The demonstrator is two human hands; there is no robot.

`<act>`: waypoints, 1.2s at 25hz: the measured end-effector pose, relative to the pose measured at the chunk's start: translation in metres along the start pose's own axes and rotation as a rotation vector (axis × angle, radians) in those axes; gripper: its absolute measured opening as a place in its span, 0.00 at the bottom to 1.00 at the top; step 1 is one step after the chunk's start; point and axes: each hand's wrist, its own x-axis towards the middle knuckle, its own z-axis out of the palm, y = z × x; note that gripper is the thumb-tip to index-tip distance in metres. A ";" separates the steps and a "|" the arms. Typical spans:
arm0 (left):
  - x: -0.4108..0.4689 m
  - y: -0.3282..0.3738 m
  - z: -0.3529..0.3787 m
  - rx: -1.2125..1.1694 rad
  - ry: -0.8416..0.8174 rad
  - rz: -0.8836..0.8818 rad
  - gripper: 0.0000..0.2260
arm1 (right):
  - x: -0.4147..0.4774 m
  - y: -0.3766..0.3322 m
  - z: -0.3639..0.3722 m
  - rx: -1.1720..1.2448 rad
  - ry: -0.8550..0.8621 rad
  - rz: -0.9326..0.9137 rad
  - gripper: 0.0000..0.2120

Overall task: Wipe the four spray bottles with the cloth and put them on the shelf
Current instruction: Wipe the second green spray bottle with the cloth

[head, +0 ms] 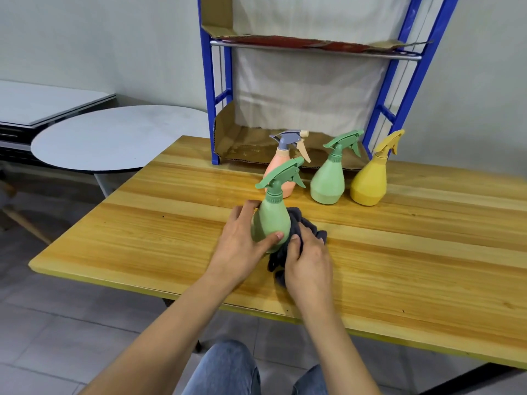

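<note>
A green spray bottle [272, 220] stands upright near the middle of the wooden table [171, 223]. My left hand [242, 240] grips its body from the left. My right hand [309, 259] presses a dark grey cloth [296, 223] against the bottle's right side. Behind it stand a pink bottle with a grey trigger [281, 173], a second green bottle [328, 182] and a yellow bottle [369, 181], all on the table in front of the blue shelf [209, 89]. The shelf's cardboard-lined bottom level [245, 146] holds no bottles.
A round grey table [114, 136] stands to the left of the wooden table, with a white rectangular one [42, 101] beyond it. The shelf has an upper level [313, 45] lined with cardboard. My knees in jeans [228, 369] are below the table's front edge.
</note>
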 end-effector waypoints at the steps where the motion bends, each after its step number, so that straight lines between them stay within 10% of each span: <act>1: 0.001 0.002 0.006 -0.012 0.043 0.002 0.29 | -0.003 0.000 -0.001 -0.008 -0.010 -0.019 0.19; 18: 0.118 -0.043 -0.017 0.054 0.239 -0.259 0.34 | 0.016 -0.001 -0.006 -0.080 -0.165 -0.046 0.17; 30: 0.072 -0.037 -0.015 0.072 0.140 -0.044 0.19 | 0.026 -0.004 0.006 -0.059 -0.146 -0.029 0.15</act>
